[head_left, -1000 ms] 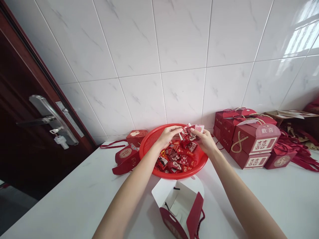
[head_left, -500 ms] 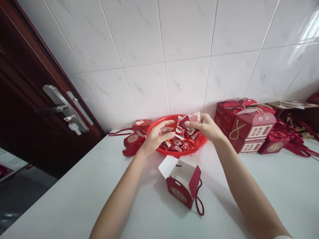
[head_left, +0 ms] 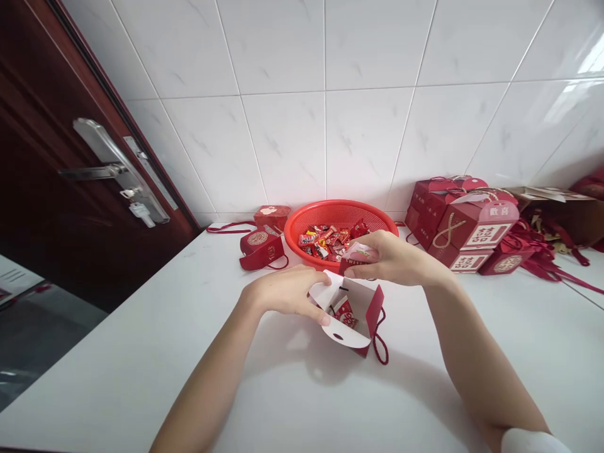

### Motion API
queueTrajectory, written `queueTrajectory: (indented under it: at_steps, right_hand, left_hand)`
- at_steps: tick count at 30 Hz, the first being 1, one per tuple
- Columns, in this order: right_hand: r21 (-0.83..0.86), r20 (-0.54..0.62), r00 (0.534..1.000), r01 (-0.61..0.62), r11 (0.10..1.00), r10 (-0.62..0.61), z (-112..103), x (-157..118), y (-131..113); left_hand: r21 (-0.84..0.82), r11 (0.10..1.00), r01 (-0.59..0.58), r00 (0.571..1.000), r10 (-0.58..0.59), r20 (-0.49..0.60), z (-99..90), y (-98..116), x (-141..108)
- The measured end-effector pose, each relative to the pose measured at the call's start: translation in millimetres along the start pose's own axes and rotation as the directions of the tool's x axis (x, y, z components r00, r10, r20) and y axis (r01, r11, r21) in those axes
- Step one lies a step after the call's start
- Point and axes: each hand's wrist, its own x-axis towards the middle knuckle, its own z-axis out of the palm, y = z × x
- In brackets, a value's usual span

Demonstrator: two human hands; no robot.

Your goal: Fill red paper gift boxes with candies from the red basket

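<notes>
An open red gift box (head_left: 367,309) with white inner walls stands on the white table, a dark red cord loop at its right side. Inside it lies a red packet with white print (head_left: 345,313). My left hand (head_left: 289,292) is at the box's left side, thumb and fingers around its white flap. Over the back edge of the box, my right hand (head_left: 389,259) pinches a pink and dark red candy packet (head_left: 359,254). Just behind, a red plastic basket (head_left: 342,206) holds several wrapped candies (head_left: 325,241).
Small red boxes (head_left: 261,247) sit left of the basket. Stacked red boxes (head_left: 472,229) stand at the right, with red ribbons (head_left: 533,255) and an open carton beyond. A tiled wall (head_left: 287,151) closes the back; a dark door (head_left: 56,126) is at left.
Both hands have come from over the basket to the box. A red packet now lies in the box, its front flap is folded outward, and my left hand has closed on the box.
</notes>
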Motion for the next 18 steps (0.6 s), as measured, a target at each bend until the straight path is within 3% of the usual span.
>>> queueTrajectory:
  at_steps: [2, 6, 9, 13, 15, 18]
  right_hand:
    - [0.044, -0.002, 0.999, -0.036, 0.998, 0.036, 3, 1, -1]
    - [0.085, 0.129, 0.985, -0.125, 0.989, 0.114, 12, 6, -2]
    - [-0.084, 0.189, 0.965, -0.169, 0.982, 0.182, 16, 8, 4]
    - [-0.286, 0.065, 0.977, -0.175, 0.942, 0.202, 14, 4, 9]
    - [-0.225, -0.011, 0.991, -0.129, 0.966, 0.13, 12, 1, 7]
    - [0.02, -0.033, 0.997, -0.073, 0.997, 0.073, 10, -3, 1]
  left_hand:
    - [0.023, 1.0, 0.0, 0.999, -0.001, 0.038, -0.9, 0, 0]
    - [0.036, 0.998, -0.051, 0.998, 0.05, 0.034, 1.8, -1, 3]
    - [0.044, 0.997, -0.07, 0.997, 0.069, 0.035, 4.6, -1, 4]
    - [0.026, 0.999, -0.043, 0.998, 0.042, 0.036, 6.5, 0, 2]
    - [0.015, 0.999, -0.043, 0.998, 0.042, 0.042, 6.5, 1, 1]
    - [0.025, 1.0, -0.018, 0.998, 0.016, 0.054, 5.4, 5, -2]
